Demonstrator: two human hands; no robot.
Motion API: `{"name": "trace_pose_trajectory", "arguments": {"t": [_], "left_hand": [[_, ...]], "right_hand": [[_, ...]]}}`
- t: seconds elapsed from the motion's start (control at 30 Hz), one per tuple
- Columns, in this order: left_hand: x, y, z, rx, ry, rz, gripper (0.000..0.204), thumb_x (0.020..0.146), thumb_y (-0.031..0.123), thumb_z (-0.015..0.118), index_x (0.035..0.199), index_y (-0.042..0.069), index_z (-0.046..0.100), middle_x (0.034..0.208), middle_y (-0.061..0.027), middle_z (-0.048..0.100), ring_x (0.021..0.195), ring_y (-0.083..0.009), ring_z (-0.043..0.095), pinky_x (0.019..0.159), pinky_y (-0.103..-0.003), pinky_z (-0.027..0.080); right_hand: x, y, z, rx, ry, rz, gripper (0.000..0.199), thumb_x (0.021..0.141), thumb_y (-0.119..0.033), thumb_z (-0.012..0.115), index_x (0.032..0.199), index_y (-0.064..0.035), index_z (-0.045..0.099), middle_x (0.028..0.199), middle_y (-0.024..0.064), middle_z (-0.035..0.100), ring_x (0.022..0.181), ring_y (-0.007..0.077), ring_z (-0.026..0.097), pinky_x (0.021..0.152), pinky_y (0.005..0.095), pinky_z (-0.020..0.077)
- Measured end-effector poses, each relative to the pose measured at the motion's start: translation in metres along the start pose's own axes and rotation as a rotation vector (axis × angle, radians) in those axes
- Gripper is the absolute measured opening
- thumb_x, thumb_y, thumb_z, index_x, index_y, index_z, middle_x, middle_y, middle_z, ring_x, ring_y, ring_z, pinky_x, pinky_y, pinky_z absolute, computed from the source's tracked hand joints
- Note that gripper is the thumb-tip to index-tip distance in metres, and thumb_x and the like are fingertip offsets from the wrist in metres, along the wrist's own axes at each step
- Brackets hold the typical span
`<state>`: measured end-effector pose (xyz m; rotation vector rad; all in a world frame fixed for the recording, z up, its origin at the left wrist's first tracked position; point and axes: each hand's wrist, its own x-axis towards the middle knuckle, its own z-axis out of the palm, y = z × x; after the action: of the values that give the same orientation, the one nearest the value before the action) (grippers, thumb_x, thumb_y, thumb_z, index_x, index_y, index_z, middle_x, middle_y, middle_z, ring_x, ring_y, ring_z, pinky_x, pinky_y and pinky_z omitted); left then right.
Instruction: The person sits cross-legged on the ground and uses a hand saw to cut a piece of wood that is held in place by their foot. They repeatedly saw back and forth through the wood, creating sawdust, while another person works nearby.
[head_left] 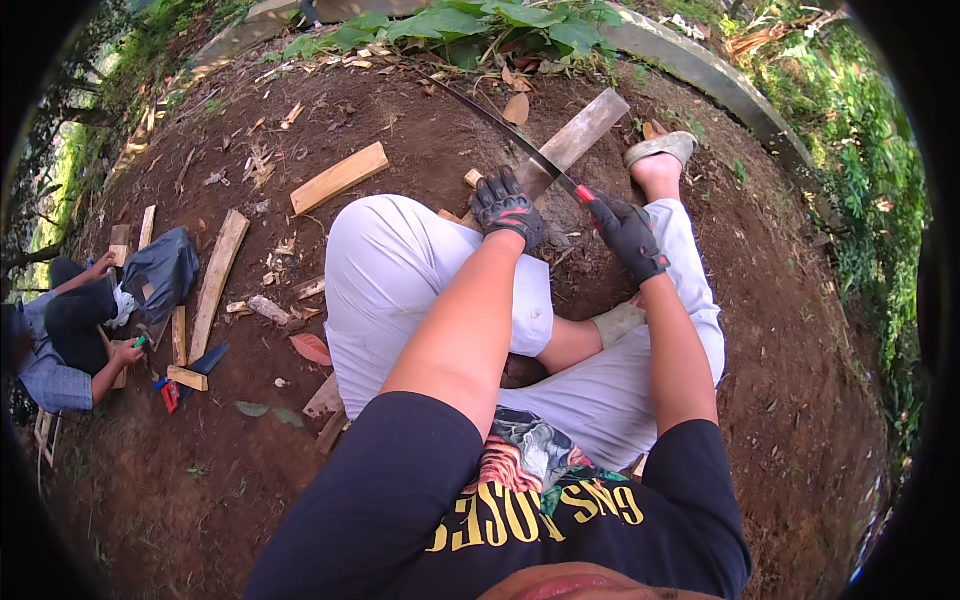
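Observation:
My right hand (630,240), in a dark glove, is closed round the handle of a saw (500,125) with a red collar and a long, thin, slightly curved dark blade. That blade slants away to the far left and crosses a weathered plank (588,130) lying between my legs. On the plank's near part rests my left hand (508,210), also gloved, its fingers stretched out and apart. A small wood offcut (473,178) lies beside my left fingertips. The blade's teeth are too small to make out.
Left of my knee lie a pale wood block (340,178) and a long board (218,280). Another person (75,330) sits at the far left near a dark plastic bag (160,275) and a blue-bladed handsaw (205,368). A concrete curb (720,85) runs behind leafy plants (470,25).

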<state>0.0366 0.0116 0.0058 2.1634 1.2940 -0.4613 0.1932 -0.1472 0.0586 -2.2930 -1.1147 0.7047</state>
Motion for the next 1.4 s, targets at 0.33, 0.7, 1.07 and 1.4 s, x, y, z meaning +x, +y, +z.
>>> {"name": "trace_pose_trajectory", "arguments": {"t": [0.33, 0.7, 1.07, 1.4], "left_hand": [[0.001, 0.001, 0.002, 0.041, -0.016, -0.012, 0.110, 0.094, 0.048, 0.067, 0.176, 0.006, 0.007, 0.181, -0.0239, 0.015, 0.165, -0.0456, 0.019, 0.133, -0.062, 0.013], [-0.009, 0.004, -0.003, 0.077, -0.004, 0.015, 0.111, 0.092, 0.046, 0.070, 0.174, 0.002, 0.010, 0.177, -0.0245, 0.023, 0.163, -0.0468, 0.023, 0.132, -0.061, 0.017], [-0.014, 0.005, 0.007, 0.058, 0.280, 0.020, 0.115, 0.082, 0.071, 0.079, 0.163, 0.003, 0.036, 0.156, -0.0225, 0.049, 0.146, -0.0422, 0.048, 0.122, -0.058, 0.036], [-0.001, 0.013, 0.004, 0.100, 0.429, 0.024, 0.103, 0.079, 0.074, 0.079, 0.146, 0.000, 0.057, 0.138, -0.0225, 0.066, 0.129, -0.0393, 0.065, 0.110, -0.053, 0.051]], "right_hand": [[-0.085, 0.037, -0.056, 0.016, -0.089, 0.275, 0.053, 0.108, -0.056, 0.062, 0.126, -0.0115, 0.083, 0.081, 0.0049, 0.076, 0.078, 0.0128, 0.071, 0.077, 0.0344, 0.0570], [-0.082, 0.024, -0.058, 0.117, -0.077, 0.361, 0.046, 0.109, -0.049, 0.064, 0.119, -0.0096, 0.085, 0.079, -0.0015, 0.070, 0.075, 0.0099, 0.062, 0.073, 0.0307, 0.0528], [-0.089, 0.019, -0.083, 0.412, -0.063, 0.247, 0.049, 0.102, -0.042, 0.072, 0.139, -0.0100, 0.076, 0.093, 0.0004, 0.075, 0.085, 0.0117, 0.066, 0.080, 0.0321, 0.0550], [-0.114, -0.009, -0.089, 0.222, -0.016, -0.092, 0.056, 0.097, -0.021, 0.077, 0.152, -0.0173, 0.066, 0.145, 0.0161, 0.071, 0.127, 0.0312, 0.071, 0.108, 0.0413, 0.0530]]}}
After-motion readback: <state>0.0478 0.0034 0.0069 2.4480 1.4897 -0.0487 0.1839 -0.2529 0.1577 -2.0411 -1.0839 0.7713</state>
